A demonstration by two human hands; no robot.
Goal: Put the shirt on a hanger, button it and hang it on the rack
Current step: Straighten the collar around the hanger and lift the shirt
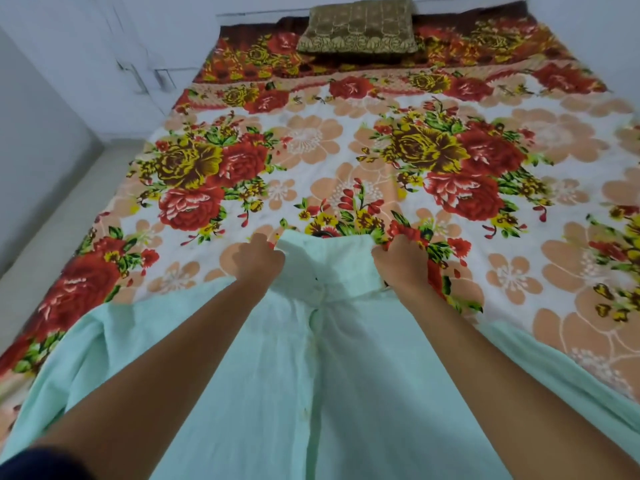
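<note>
White walls surround a bed that fills most of the view; it is covered with one bedsheet printed with big red, yellow and peach flowers. At the far end lies one brown-gold pillow.

One shirt lies on the near part of the bed, front side up, with its collar pointing away from the person. It is pale mint green, of thin cloth, with a button strip running down the middle. At least three small buttons show along this strip, and the two front halves meet there. The sleeves spread to both sides toward the bed edges. Just beyond the collar a small dark curved piece shows; it may be the hook of a hanger, but I cannot tell for sure.

Two bare hands reach to the collar. The left hand grips the left collar point with curled fingers. The right hand grips the right collar end in the same way, fingers closed round the cloth. Both forearms lie over the shirt body. A dark sleeve shows at the lower left corner.
</note>
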